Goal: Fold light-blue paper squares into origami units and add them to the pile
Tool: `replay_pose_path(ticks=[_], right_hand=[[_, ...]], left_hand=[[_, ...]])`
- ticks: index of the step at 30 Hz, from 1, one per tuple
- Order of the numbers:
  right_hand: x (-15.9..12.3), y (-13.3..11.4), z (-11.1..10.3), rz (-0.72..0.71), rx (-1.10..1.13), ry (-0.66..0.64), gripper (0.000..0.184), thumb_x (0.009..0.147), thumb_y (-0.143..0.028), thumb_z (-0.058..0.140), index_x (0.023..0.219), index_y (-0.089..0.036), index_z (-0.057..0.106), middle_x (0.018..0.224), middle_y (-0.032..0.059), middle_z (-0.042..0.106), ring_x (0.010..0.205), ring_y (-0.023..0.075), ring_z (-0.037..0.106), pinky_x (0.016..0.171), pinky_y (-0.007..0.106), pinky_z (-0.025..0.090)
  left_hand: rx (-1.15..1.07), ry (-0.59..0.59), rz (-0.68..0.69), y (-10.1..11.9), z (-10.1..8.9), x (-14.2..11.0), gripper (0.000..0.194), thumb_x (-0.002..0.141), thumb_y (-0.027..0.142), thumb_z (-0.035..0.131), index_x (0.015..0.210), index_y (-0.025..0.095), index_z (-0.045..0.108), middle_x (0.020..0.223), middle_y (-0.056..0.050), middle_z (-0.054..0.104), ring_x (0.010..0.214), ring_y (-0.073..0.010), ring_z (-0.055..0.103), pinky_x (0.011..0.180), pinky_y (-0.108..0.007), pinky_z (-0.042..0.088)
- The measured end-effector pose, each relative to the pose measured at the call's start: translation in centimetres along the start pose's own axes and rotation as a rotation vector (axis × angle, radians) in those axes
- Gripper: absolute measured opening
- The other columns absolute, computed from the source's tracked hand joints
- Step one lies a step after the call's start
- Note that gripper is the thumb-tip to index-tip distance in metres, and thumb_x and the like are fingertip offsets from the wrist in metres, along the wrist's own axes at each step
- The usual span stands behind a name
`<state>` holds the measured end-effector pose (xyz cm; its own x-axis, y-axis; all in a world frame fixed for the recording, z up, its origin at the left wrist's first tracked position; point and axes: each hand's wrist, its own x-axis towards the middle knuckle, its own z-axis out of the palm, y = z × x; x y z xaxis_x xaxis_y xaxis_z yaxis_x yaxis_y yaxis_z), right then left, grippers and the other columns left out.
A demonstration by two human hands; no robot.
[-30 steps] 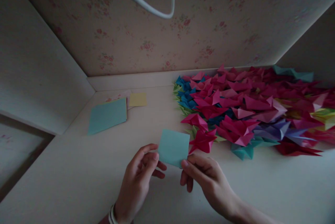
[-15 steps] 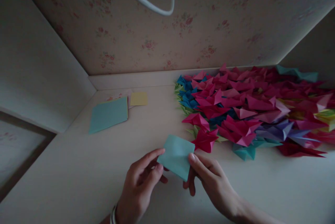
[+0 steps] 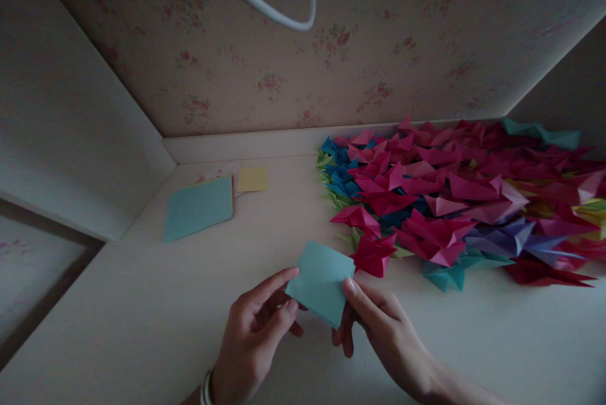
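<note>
Between my two hands, above the white desk point(image 3: 156, 316), is a small folded square of turquoise origami paper point(image 3: 320, 280). My left hand point(image 3: 258, 329) has its index finger and thumb at the paper's left corner. My right hand point(image 3: 383, 323) pinches the right edge, thumb on top and fingers curled beneath. The fingers under the paper are partly hidden. Just beyond the right hand lies a crimson folded paper piece point(image 3: 375, 255), at the near edge of a large heap of folded paper pieces point(image 3: 454, 190) in pink, blue, green, purple and turquoise.
A stack of turquoise paper sheets point(image 3: 199, 206) lies at the back left, with a small yellow paper square point(image 3: 252, 179) beside it. Behind the desk rises a flowered wall panel point(image 3: 284, 64). A white cable point(image 3: 265, 7) hangs in a loop overhead.
The turquoise paper has turned or tilted very slightly in my fingers. Both hands keep nearly the same grip and place. The whole view has shifted a little.
</note>
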<state>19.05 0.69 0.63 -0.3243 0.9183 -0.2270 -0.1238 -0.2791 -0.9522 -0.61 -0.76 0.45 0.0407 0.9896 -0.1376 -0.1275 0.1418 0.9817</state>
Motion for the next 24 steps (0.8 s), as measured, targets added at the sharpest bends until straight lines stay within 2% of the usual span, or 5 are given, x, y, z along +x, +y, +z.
replay_pose_path(ticks=[3,6,11,17,24], right_hand=[[-0.1,-0.1,0.1,-0.009,0.003,-0.035,0.061,0.097,-0.060,0.043,0.068,-0.012,0.067,0.059,0.0076,0.068,0.049,0.0146,0.059,0.054,0.027,0.046],[-0.2,-0.1,0.1,-0.005,-0.035,-0.071,0.063,0.099,-0.060,0.039,0.074,-0.012,0.070,0.061,0.0082,0.068,0.053,0.0165,0.061,0.059,0.029,0.047],[-0.6,0.0,-0.1,-0.024,-0.163,-0.089,0.067,0.099,-0.060,0.038,0.062,-0.013,0.068,0.064,0.0105,0.068,0.066,0.0210,0.065,0.069,0.033,0.048],[-0.6,0.4,-0.1,-0.020,-0.094,-0.128,0.064,0.099,-0.060,0.037,0.069,-0.012,0.067,0.066,0.0096,0.068,0.060,0.0191,0.063,0.065,0.033,0.049],[-0.7,0.9,-0.2,-0.043,-0.071,-0.159,0.065,0.096,-0.065,0.037,0.074,-0.012,0.067,0.067,0.0085,0.068,0.058,0.0188,0.063,0.065,0.033,0.049]], left_hand=[[-0.013,0.001,0.004,0.0,0.2,0.1,0.031,0.086,0.028,0.072,0.117,0.022,0.074,0.082,-0.004,0.079,0.070,-0.0169,0.071,0.056,-0.021,0.059],[-0.033,0.014,0.000,0.0,0.2,0.3,0.027,0.085,0.028,0.073,0.112,0.023,0.077,0.079,-0.004,0.079,0.065,-0.0149,0.070,0.056,-0.020,0.059],[-0.090,0.047,-0.026,-0.2,-0.3,0.4,0.018,0.085,0.027,0.074,0.101,0.023,0.081,0.072,0.000,0.076,0.054,-0.0109,0.068,0.055,-0.018,0.057],[-0.135,-0.072,-0.031,-0.2,-0.3,0.1,0.035,0.082,0.029,0.077,0.117,0.026,0.075,0.077,-0.001,0.077,0.059,-0.0114,0.067,0.057,-0.019,0.057],[-0.132,-0.041,-0.055,-0.1,0.1,0.2,0.035,0.077,0.030,0.081,0.110,0.019,0.077,0.073,-0.004,0.076,0.055,-0.0130,0.063,0.051,-0.023,0.058]])
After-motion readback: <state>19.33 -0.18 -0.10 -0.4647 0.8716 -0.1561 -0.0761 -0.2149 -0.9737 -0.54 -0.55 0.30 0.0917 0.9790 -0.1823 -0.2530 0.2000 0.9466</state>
